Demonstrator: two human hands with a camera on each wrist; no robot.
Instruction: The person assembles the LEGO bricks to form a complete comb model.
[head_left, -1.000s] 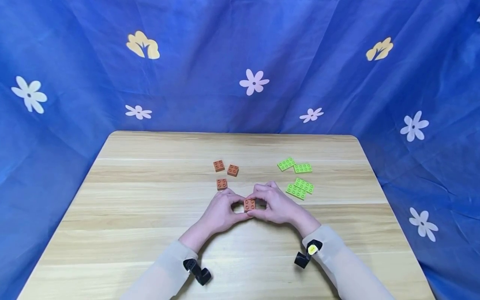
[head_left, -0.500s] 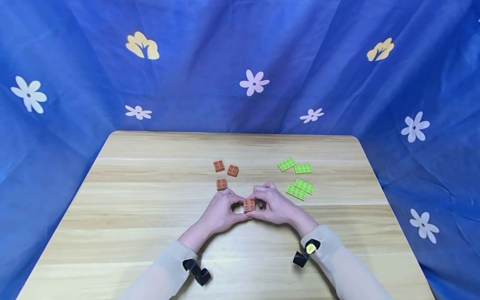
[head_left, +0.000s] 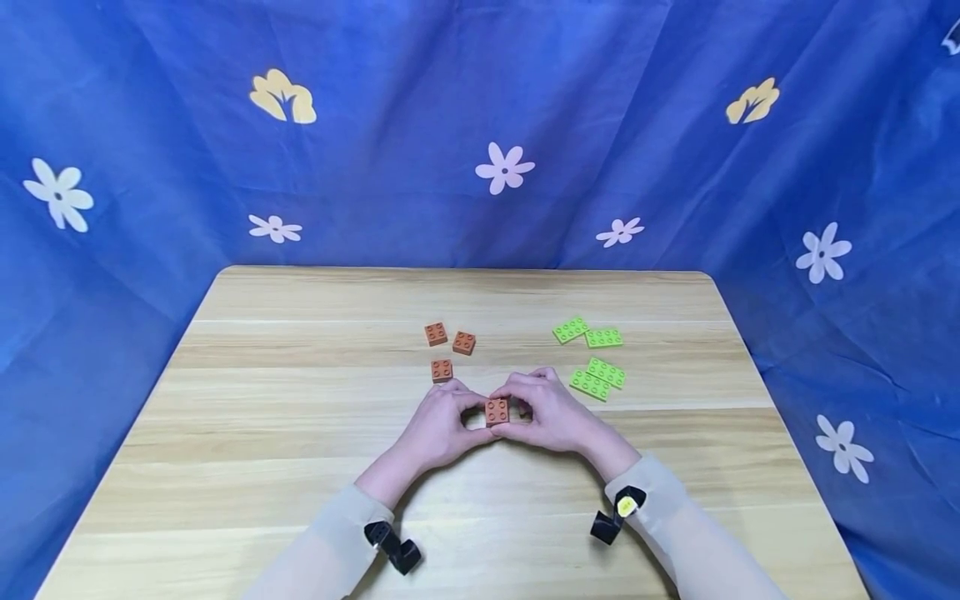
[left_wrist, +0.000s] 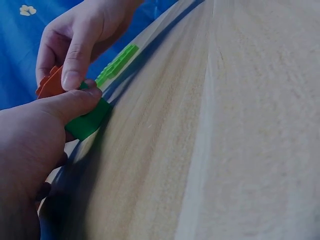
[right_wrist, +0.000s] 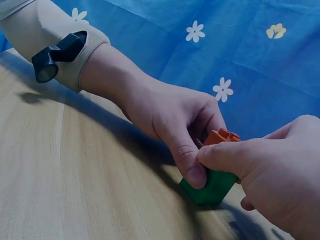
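The left hand (head_left: 438, 423) pinches a green block (right_wrist: 212, 189); the right hand (head_left: 551, 417) pinches the orange brick (head_left: 497, 412) atop it. Fingers of both are curled, nearly closed. The stack is about midway between the counter's (head_left: 225, 467) side edges. Three loose bricks (head_left: 442, 368) lie farther toward the far edge; lime plates (head_left: 590, 384) lie rightward.

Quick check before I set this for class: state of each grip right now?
Left grip: closed, holding a green block topped by an orange brick.
Right grip: closed, holding that orange brick.
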